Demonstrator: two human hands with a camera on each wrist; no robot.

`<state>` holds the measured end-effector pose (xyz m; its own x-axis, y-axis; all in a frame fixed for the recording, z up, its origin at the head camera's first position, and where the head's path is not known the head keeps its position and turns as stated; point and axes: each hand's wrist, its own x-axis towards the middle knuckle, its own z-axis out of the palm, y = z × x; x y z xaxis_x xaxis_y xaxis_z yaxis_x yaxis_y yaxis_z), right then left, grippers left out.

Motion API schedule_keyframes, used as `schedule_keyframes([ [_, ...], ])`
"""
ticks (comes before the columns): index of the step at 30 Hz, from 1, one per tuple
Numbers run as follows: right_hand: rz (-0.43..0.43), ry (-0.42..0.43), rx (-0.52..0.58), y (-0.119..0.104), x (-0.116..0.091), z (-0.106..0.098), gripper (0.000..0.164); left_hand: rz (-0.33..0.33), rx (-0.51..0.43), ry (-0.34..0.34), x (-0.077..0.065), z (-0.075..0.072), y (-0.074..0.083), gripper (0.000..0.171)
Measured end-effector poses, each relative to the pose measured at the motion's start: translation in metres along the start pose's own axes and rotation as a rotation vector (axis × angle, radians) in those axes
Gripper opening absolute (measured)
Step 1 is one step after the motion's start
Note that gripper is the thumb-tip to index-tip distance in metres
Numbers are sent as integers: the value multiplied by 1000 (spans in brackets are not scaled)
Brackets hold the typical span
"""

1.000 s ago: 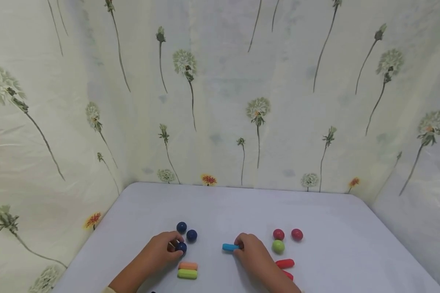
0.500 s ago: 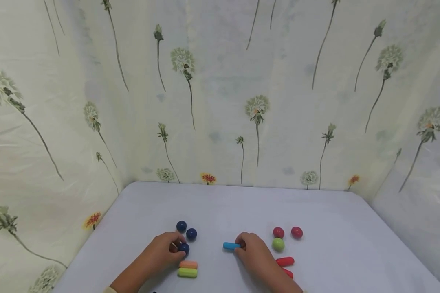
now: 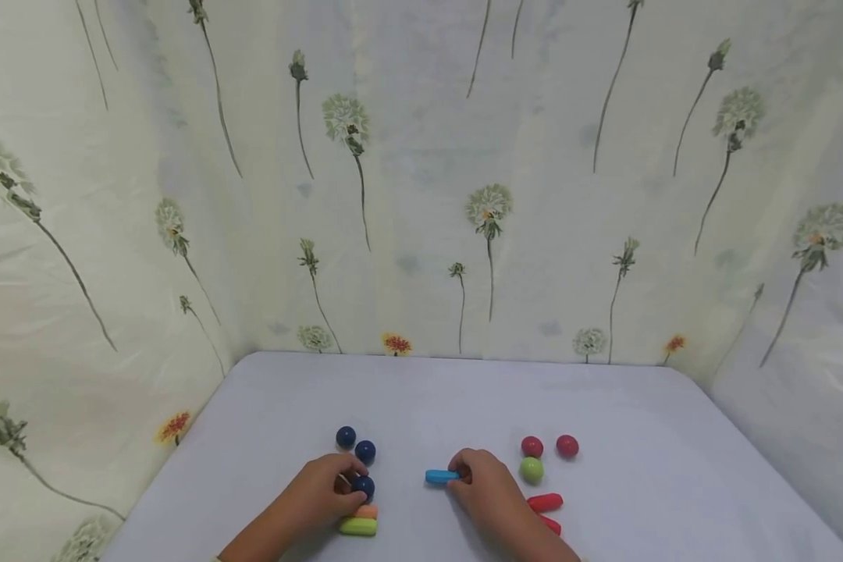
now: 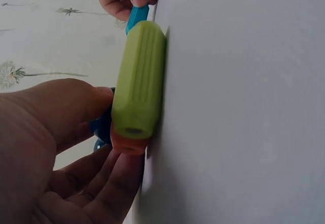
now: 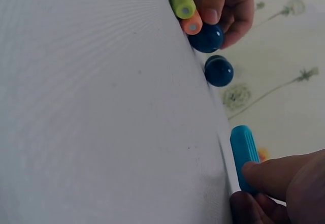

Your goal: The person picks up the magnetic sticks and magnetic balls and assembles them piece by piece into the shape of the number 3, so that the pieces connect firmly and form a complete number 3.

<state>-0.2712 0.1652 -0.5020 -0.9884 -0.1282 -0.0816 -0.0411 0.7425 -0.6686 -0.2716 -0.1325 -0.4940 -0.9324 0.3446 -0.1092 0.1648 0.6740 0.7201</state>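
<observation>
My left hand (image 3: 326, 488) pinches a glossy dark blue ball (image 3: 363, 488) between thumb and fingers, close behind the orange stick (image 3: 368, 512). Part of that stick is covered by the hand. A lime-green ribbed stick (image 4: 139, 76) lies alongside the orange one, nearest the left wrist camera. Two more dark blue balls, a farther one (image 3: 346, 437) and a nearer one (image 3: 365, 451), rest just beyond the left hand. On the right, my right hand (image 3: 488, 488) pinches one end of a light blue ribbed stick (image 5: 244, 153), whose free end points left.
Right of the right hand lie two red balls, one left (image 3: 531, 446) and one right (image 3: 567, 446), with a light green ball (image 3: 531, 471) nearer. Two red sticks, including the farther one (image 3: 545, 502), lie beside the right forearm. A flowered curtain (image 3: 421, 195) stands behind the white table (image 3: 449, 390).
The left hand has shifted right and slightly nearer with the dark blue ball, now partly covering the orange stick. The right hand keeps its pinch on the light blue stick, nearly still.
</observation>
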Motion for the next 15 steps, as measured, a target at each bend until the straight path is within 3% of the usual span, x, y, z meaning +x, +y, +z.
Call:
schedule_keyframes([
  [15,-41,0,5,3,-2,0,24,-50,50,-2,5,9,25,25],
])
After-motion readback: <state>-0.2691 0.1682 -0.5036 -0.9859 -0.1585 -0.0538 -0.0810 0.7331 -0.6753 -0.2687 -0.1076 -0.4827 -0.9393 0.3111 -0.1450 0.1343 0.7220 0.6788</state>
